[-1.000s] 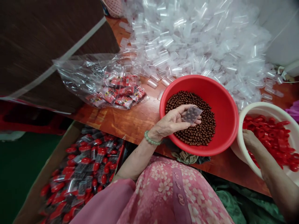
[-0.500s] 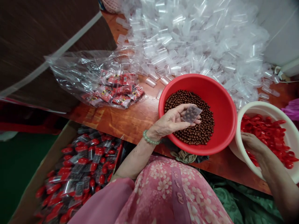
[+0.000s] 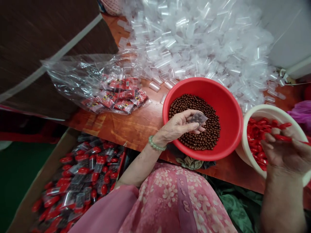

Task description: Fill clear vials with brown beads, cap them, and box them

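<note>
My left hand [image 3: 181, 125], with a green bead bracelet at the wrist, holds a small clear container [image 3: 198, 119] with dark balls showing inside. It is over a red basin [image 3: 230, 119] partly filled with brown balls [image 3: 206, 136]. On the right, my right hand [image 3: 284, 152] is raised palm up over the near part of a cream bucket [image 3: 245, 152], its fingers closed on a red plastic piece [image 3: 283, 138]. More red pieces [image 3: 261, 155] lie in that bucket.
Clear plastic tubes [image 3: 179, 42] are heaped behind the basin. A clear bag with red packets [image 3: 121, 94] lies on the wooden table [image 3: 107, 129]. At lower left stands a carton [image 3: 36, 184] of red-capped containers [image 3: 80, 181]. Purple plastic [image 3: 301, 111] is far right.
My right hand has come up out of the cream bucket and turned over, now with a red piece in its fingers. My left hand still holds the clear container, its thumb shifted onto it.
</note>
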### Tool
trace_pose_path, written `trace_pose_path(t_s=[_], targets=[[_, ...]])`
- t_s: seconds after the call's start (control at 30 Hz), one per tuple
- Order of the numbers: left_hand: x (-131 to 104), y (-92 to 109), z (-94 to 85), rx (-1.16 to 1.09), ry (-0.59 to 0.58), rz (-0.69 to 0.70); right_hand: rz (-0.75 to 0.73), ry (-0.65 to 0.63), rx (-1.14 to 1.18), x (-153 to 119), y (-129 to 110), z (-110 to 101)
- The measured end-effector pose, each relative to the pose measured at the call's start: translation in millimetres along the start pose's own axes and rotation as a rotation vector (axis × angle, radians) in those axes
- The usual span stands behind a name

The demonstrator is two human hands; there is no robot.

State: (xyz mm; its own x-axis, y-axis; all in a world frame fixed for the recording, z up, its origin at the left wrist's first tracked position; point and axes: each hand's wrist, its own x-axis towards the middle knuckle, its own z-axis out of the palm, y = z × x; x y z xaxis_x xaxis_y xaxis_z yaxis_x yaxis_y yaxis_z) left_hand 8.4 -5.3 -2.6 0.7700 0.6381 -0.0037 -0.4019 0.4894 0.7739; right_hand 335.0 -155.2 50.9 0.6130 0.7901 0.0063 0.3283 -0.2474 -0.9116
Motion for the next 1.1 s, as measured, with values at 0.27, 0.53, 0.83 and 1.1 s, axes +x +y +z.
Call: trace_pose_path(t_s=[0.27, 0.53, 0.83, 1.1], targets=[[-1.0, 2.8, 3.6, 0.099, 0.04, -0.054, -0.117, -0.565, 0.202, 9.9, -63.9, 122.6], [0.2, 4.2, 2.7, 0.179, -0.004, -0.062, -0.411, -0.768, 0.017, 17.7, -71.9, 143.2], [0.7, 5.9, 2.0, 0.201, -0.042, -0.101, -0.488, -0.959, -0.097, 27.6, -76.6, 140.4], [3.1, 5.1, 1.0, 0.201, -0.02, -0.064, -0.406, -1.137, -0.079, 39.7, -71.3, 130.9]])
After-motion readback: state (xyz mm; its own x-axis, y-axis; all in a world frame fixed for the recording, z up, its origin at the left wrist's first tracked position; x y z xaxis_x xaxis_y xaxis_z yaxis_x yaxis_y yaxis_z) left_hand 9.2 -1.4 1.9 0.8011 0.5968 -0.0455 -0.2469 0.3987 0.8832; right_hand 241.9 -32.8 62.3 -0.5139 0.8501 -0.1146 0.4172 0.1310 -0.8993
